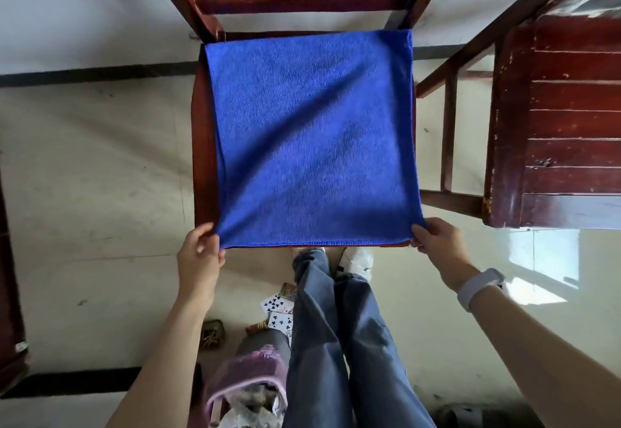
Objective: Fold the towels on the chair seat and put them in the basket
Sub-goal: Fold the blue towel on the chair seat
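Fingers of the left hand (201, 249) pinch the near left corner of the blue terry towel (312, 138), and the right hand (437, 238) pinches its near right corner. The towel lies spread over the dark red wooden chair seat (203, 145). No writing is readable; playing cards (277, 306) showing club pips lie on the floor.
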The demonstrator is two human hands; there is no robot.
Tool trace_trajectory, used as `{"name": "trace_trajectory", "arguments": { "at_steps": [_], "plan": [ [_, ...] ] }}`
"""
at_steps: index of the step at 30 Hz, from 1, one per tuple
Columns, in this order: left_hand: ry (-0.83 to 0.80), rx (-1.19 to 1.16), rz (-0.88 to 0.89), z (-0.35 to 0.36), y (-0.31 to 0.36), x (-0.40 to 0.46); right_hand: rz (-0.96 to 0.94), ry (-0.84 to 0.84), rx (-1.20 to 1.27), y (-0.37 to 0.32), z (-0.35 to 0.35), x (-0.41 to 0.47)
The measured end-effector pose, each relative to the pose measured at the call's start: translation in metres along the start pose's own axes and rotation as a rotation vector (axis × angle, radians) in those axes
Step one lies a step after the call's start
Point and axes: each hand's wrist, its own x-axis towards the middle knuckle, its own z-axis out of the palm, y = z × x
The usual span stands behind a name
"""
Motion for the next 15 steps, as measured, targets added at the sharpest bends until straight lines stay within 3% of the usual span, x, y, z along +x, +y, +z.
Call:
{"name": "trace_trajectory", "arguments": {
  "at_steps": [5,15],
  "plan": [
    [0.007,0.026,-0.094,0.01,-0.018,0.006,0.055,0.054,-0.105,0.009,0.012,0.007],
    [0.166,0.232,0.078,0.011,-0.021,0.004,-0.091,0.167,-0.258,0.006,0.023,-0.011]
  ]
}}
